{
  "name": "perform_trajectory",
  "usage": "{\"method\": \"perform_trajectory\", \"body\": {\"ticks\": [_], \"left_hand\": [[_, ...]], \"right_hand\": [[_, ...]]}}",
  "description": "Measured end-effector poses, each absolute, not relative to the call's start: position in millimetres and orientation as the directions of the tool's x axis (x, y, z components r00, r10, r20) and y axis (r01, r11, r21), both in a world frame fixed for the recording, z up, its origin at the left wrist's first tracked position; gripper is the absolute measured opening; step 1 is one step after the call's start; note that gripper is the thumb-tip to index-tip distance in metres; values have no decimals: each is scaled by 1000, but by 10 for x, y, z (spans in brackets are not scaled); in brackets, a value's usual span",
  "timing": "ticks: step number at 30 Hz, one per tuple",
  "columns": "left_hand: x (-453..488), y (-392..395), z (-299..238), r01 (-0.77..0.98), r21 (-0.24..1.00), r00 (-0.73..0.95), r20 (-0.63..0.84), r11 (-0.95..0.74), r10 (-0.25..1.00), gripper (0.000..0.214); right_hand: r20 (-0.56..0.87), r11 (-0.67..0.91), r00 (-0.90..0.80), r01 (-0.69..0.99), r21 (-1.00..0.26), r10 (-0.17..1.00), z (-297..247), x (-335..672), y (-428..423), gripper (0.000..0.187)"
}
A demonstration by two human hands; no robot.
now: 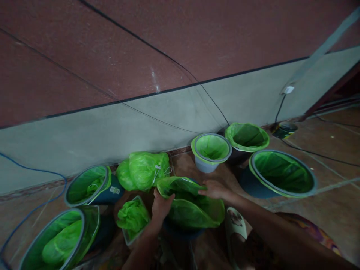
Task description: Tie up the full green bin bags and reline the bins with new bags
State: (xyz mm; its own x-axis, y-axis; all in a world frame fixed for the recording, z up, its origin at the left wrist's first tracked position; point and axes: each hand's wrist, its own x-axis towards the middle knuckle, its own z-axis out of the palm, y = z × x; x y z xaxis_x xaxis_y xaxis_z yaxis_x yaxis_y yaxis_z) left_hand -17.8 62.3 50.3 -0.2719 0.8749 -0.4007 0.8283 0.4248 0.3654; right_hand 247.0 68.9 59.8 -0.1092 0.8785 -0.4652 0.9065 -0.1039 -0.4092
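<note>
A green plastic bin liner (194,215) hangs in a dark blue bin (182,234) in front of me, its edge spread and folded outward over the top. My left hand (161,206) is closed on the liner's left edge, thumb over the plastic. On the far right side, my right hand (215,189) pinches the same edge. The liner's mouth gapes between the two hands. Left of my left hand, a small clear tub (135,236) holds crumpled green plastic (133,217). Behind the hands, a filled green bag (146,168) tied with white string lies against the wall.
Lined bins stand around: a grey one (206,165), a dark one (239,155) and a wide blue one (258,185) to the right, two more (114,191) (26,255) at left. Cables (215,103) cross the wall; a blue cable (60,193) and a can (284,130) are on the floor.
</note>
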Motion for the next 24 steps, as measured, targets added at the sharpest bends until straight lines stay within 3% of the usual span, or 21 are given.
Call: {"method": "perform_trajectory", "body": {"ticks": [4, 8, 13, 18, 24], "left_hand": [[-169, 551, 435, 861, 321, -235, -435, 394, 869, 73], [-257, 646, 456, 904, 255, -210, -435, 343, 876, 34], [-431, 837, 615, 895, 290, -208, -400, 338, 893, 35], [-589, 922, 793, 901, 275, -227, -362, 337, 904, 39], [-551, 853, 879, 924, 151, -290, -324, 352, 900, 44]], "right_hand": [[-433, -135, -92, 874, -467, 897, 624, 2359, 720, 28], [-423, -145, -122, 825, -546, 898, 803, 2352, 768, 29], [-400, -194, -76, 782, -592, 913, 1035, 2567, 825, 28], [-466, -141, -121, 861, -489, 877, 1094, 2833, 786, 25], [-508, -103, -33, 966, -237, 860, 920, 2764, 719, 34]]}}
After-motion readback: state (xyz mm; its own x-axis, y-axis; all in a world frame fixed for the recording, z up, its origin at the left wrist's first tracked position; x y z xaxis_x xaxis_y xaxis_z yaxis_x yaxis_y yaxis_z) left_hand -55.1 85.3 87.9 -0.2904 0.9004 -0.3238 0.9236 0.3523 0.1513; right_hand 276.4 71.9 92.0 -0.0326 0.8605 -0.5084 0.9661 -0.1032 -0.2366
